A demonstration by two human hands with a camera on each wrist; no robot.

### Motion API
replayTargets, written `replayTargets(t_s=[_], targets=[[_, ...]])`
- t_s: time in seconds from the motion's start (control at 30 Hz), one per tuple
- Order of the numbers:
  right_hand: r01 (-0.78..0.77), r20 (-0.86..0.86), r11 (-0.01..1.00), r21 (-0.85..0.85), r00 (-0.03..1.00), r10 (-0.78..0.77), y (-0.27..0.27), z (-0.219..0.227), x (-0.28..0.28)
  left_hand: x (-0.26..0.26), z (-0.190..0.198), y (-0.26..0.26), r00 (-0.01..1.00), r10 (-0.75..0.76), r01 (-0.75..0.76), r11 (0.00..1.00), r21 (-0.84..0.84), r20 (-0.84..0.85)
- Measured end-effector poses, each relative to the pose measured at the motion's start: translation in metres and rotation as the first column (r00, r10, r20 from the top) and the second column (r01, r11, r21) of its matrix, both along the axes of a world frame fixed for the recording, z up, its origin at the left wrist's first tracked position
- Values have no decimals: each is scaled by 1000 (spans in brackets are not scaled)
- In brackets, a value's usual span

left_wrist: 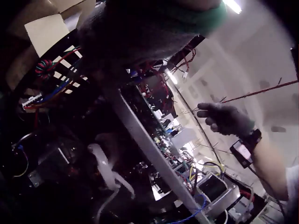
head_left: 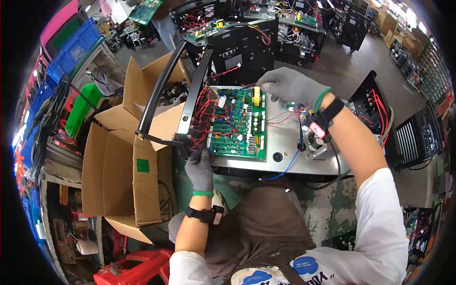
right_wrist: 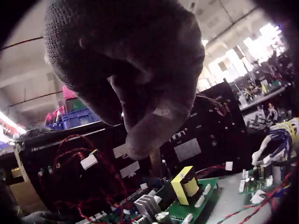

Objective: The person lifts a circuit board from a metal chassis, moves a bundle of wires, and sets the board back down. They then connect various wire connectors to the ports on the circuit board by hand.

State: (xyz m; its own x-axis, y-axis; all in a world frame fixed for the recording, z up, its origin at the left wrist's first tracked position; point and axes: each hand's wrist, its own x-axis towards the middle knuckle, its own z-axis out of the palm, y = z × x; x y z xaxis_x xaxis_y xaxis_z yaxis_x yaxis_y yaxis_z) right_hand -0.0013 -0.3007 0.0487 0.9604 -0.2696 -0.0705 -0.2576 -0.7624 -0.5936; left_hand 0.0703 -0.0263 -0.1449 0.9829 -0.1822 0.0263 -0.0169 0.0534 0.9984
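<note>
The green circuit board (head_left: pixel 228 129) lies flat at the left end of the silver metal plate (head_left: pixel 285 124). The grey-gloved right hand (head_left: pixel 295 89) hovers over the board's far right corner, just beside the yellow-wrapped transformer (head_left: pixel 257 96); its fingers are loosely bent and hold nothing visible. The grey-gloved left hand (head_left: pixel 200 172) reaches in at the near left corner, by twisted red wires (head_left: pixel 202 114); whether its fingers are apart or clamped cannot be told. A thin blue wire (head_left: pixel 286 170) hangs over the plate's near edge.
</note>
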Motion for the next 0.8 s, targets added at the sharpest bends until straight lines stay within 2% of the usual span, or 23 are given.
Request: replayTargets(t_s=[0.07,0.13,0.2,0.27,0.33,0.4,0.43,0.47,0.53,0.57,0.6,0.67,0.73,0.8], targets=[[75,-8,976,205,997,-75,-28,-14,9,-1,-4,1,1000,-12,12,1000,-9,-20],[94,-48,985,146,995,-88,-46,-23,15,-6,-6,4,999,-26,26,1000,-14,-44],[-13,30,997,-72,999,15,-67,-46,25,-11,-4,4,999,33,-32,999,34,-30],[-30,29,989,-145,999,35,-78,-59,37,-12,1,4,999,39,-39,998,53,-2],[-49,-11,950,-309,999,48,-86,-70,49,-8,2,6,999,47,-49,996,77,23],[-63,-21,944,-323,998,60,-86,-74,59,10,-6,15,998,-59,66,960,273,-35],[-87,-85,917,-389,995,58,-84,-74,65,14,-14,17,997,-61,38,929,367,51],[-112,-147,885,-452,988,50,-83,-75,73,14,-10,17,997,-53,28,929,369,56],[-129,-178,869,-478,983,48,-82,-77,87,8,12,15,941,-186,220,971,93,-283],[-159,-182,879,-449,980,84,-83,-79,91,3,30,11,920,-159,223,964,144,-358],[-185,-181,887,-423,976,118,-83,-78,96,7,30,11,924,-159,220,965,145,-348],[-216,-198,901,-378,969,149,-87,-84,109,9,20,15,881,-264,275,961,-29,-394],[-152,-238,953,-260,967,90,-83,-88,118,9,25,15,878,-287,296,954,-37,-383],[-144,-317,980,-140,944,94,-85,-99,131,7,25,13,870,-320,329,943,-44,-376]])
